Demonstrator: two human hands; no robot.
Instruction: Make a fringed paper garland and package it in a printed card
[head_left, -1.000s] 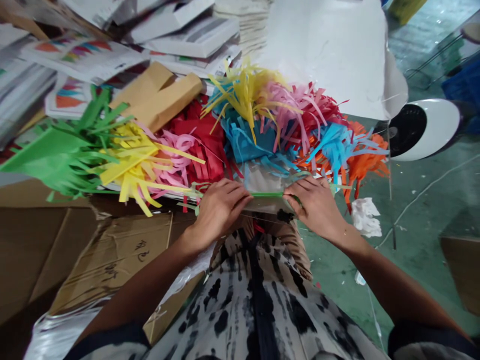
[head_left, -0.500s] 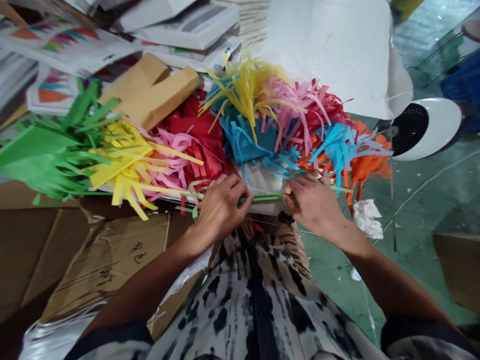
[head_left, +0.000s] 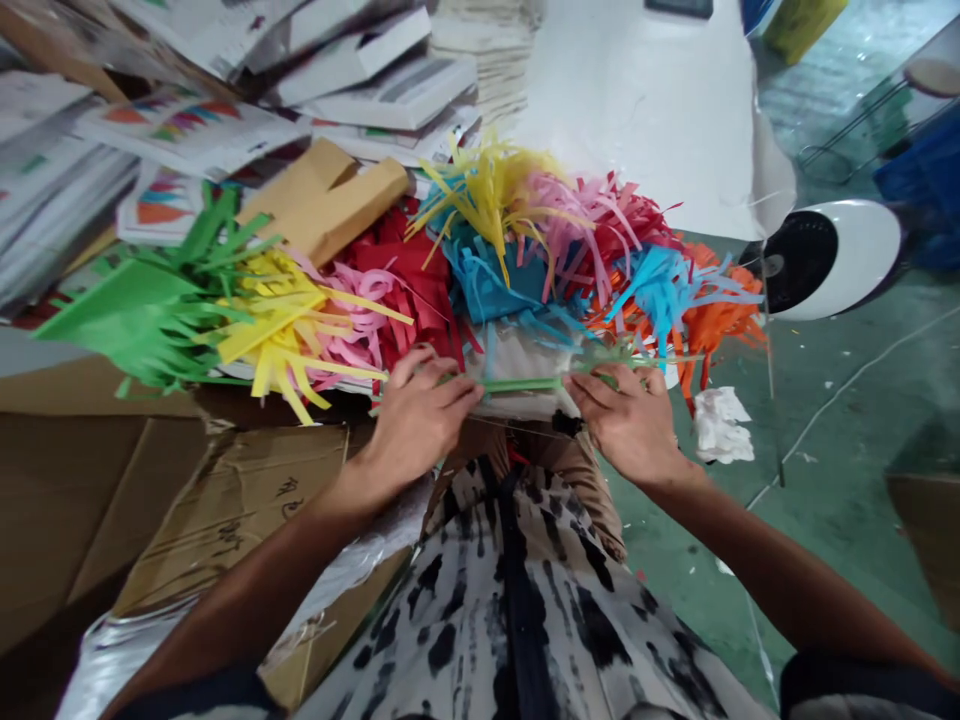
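Note:
A light green paper tassel (head_left: 523, 384) is stretched level between my two hands at the near edge of the table. My left hand (head_left: 424, 405) has its fingers closed round the left part, with a few strips poking out beside it. My right hand (head_left: 626, 410) pinches the right part, where fringe spreads behind the fingers. Just beyond lie fringed paper bundles: green (head_left: 127, 310), yellow (head_left: 277, 310), red (head_left: 397, 270), blue (head_left: 499, 280), pink (head_left: 566, 215) and orange (head_left: 724, 310). Part of the held tassel is hidden under my fingers.
Stacks of white printed packets (head_left: 375, 90) and folded brown cardboard (head_left: 330, 210) fill the back left. White sheeting (head_left: 645, 110) covers the table at the back right. An open cardboard box (head_left: 232, 510) stands below on the left; a black and white round object (head_left: 840, 255) is at the right.
My left hand has shifted a little left, widening the green stretch between the hands. The whole view has tilted slightly, showing more of the table's back.

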